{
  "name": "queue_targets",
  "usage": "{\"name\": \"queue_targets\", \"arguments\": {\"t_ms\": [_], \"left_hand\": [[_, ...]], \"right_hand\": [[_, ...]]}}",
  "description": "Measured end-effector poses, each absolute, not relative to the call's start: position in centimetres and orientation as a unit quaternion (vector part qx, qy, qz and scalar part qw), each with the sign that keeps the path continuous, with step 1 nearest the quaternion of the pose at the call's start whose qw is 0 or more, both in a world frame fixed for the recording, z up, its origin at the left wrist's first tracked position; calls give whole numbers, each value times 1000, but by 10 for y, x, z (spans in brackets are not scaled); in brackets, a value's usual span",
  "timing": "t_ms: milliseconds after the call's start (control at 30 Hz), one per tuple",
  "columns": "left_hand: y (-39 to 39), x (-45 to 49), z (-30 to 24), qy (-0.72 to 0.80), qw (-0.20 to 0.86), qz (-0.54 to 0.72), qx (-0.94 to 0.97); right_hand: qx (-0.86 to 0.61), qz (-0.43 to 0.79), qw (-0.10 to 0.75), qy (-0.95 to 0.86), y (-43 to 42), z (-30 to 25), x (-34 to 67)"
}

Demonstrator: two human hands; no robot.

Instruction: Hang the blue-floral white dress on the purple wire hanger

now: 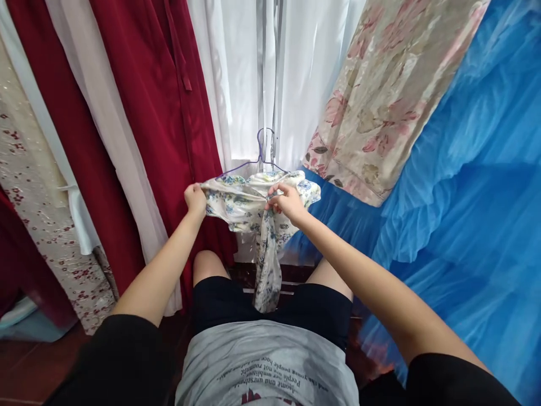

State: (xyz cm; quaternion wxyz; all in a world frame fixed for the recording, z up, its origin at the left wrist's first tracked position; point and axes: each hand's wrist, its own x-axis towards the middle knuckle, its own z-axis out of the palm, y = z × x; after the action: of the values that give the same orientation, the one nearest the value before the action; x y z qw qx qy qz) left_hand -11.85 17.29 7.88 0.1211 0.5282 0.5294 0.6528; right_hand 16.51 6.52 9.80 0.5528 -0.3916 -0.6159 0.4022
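A white top with a blue floral print [240,211] hangs in front of me on a purple hanger [260,155]. My left hand [195,199] is closed on the garment's left end and holds it out to the side. Near the middle of the front, my right hand [287,204] pinches the cloth with thumb and fingers. Below that pinch a long strip of the same floral fabric [267,265] dangles down toward my lap. The cloth between my right fingertips is partly hidden by the fingers.
Dark red drapes [147,84] and a pale pink cloth [105,101] hang on the left. White curtains [240,73] are behind the hanger. A pink-flowered beige cloth [380,118] and blue tulle [477,208] hang on the right. A light blue tub [42,327] sits at lower left.
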Motion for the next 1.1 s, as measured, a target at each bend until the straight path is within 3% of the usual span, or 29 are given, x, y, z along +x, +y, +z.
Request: {"name": "queue_targets", "arguments": {"t_ms": [167, 333, 467, 567, 633, 767, 833, 933, 1033, 1100], "left_hand": [[144, -114, 22, 569, 187, 481, 640], [121, -101, 16, 520, 305, 288, 744], [99, -74, 32, 445, 312, 269, 795], [79, -40, 47, 365, 283, 318, 828], [66, -15, 56, 310, 263, 351, 844], [52, 19, 68, 280, 233, 410, 836], [51, 25, 70, 276, 242, 446, 816], [49, 23, 66, 225, 320, 442, 807], [40, 15, 51, 199, 448, 298, 819], [36, 8, 35, 232, 467, 186, 833]], "right_hand": [[-506, 409, 398, -646, 59, 77, 196], [-579, 430, 228, -654, 60, 45, 225], [-600, 450, 78, -657, 55, 23, 228], [-588, 460, 28, -665, 47, 18, 219], [-530, 482, 67, -695, 41, 21, 209], [-374, 538, 289, -698, 28, 36, 189], [-361, 564, 360, -650, 20, 44, 184], [-355, 596, 396, -602, 7, 54, 187], [-373, 566, 389, -624, -2, 65, 206], [-397, 523, 368, -658, -3, 72, 226]]}}
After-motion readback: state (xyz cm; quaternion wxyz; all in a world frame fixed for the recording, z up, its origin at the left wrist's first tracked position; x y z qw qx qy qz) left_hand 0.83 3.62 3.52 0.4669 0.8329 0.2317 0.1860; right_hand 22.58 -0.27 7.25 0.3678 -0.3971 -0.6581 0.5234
